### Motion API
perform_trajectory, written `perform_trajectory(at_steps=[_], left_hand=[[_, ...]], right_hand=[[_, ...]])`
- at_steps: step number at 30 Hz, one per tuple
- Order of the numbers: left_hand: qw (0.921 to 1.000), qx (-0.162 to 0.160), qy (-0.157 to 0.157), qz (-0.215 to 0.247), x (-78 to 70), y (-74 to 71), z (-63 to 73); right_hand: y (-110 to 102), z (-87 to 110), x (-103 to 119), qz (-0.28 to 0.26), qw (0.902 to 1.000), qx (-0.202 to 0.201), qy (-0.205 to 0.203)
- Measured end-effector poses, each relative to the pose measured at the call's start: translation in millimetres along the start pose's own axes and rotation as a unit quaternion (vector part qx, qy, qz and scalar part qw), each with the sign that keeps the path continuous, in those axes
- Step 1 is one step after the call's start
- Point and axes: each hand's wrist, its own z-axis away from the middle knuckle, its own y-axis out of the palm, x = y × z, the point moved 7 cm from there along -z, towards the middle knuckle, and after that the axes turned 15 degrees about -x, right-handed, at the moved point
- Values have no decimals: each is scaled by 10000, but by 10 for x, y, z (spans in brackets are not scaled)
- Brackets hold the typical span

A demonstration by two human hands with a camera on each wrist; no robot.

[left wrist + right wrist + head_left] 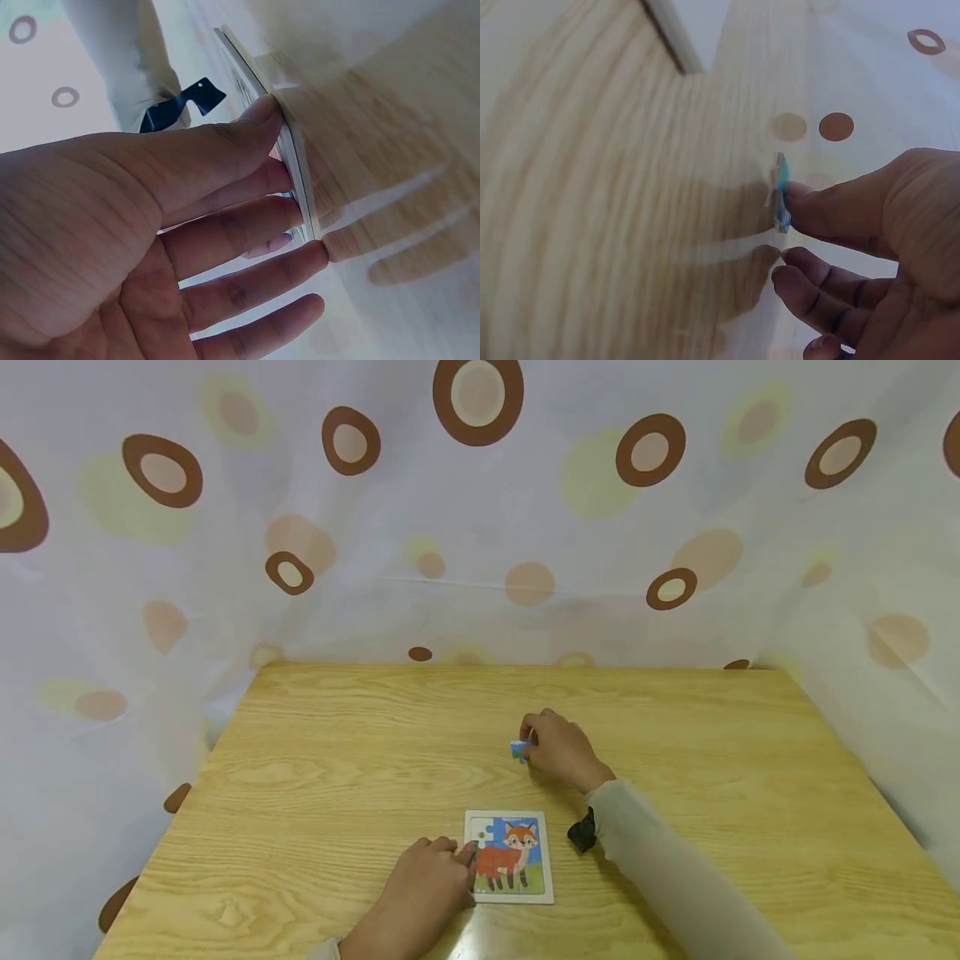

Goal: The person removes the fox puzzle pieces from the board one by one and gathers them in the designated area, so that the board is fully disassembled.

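Head view: on a wooden table (337, 777), pinching a blue jigsaw piece (517, 749) with the right hand (561, 750), beyond a fox puzzle (508, 858); touching the fox puzzle's left edge with the left hand (429, 887). Left wrist: spreading fingers (247, 289) along that edge. Right wrist: holding the piece near the table.

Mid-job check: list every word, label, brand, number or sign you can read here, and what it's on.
No readable text in any view.
Fox puzzle: tiny mark in its empty slot, too small to read.
Loose piece: no lettering on the part that shows.
Patterned backdrop: spots and rings only.
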Motion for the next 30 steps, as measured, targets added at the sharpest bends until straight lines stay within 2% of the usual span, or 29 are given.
perform_trajectory(at_steps=[5, 8, 12, 14, 16, 19, 22, 26, 30], left_hand=[[10000, 26, -21, 55, 0, 2, -28], [10000, 3, -15, 56, -1, -1, -42], [9999, -62, 39, 83, -5, -2, -55], [9999, -56, 99, 100, -8, 2, -47], [9999, -24, 147, 71, -6, 7, -35], [9998, 43, 154, 119, 0, 9, -11], [9998, 89, 172, 92, 4, 5, 4], [9998, 37, 199, 37, 5, -6, -2], [9999, -10, 132, 51, 14, -14, 2]], right_hand=[[-4, 12, -21, -112, 9999, -118, -38], [-42, 65, -17, -297, 9987, -403, -120], [-81, 234, 15, -566, 9942, -879, -257], [-73, 347, 64, -738, 9924, -929, -314], [-52, 466, 143, -982, 9915, -774, -354], [-8, 653, 287, -1317, 9898, -328, -433], [33, 805, 412, -1373, 9890, 29, -552], [47, 898, 488, -1113, 9910, 133, -728], [78, 924, 490, -1101, 9913, 159, -699]])
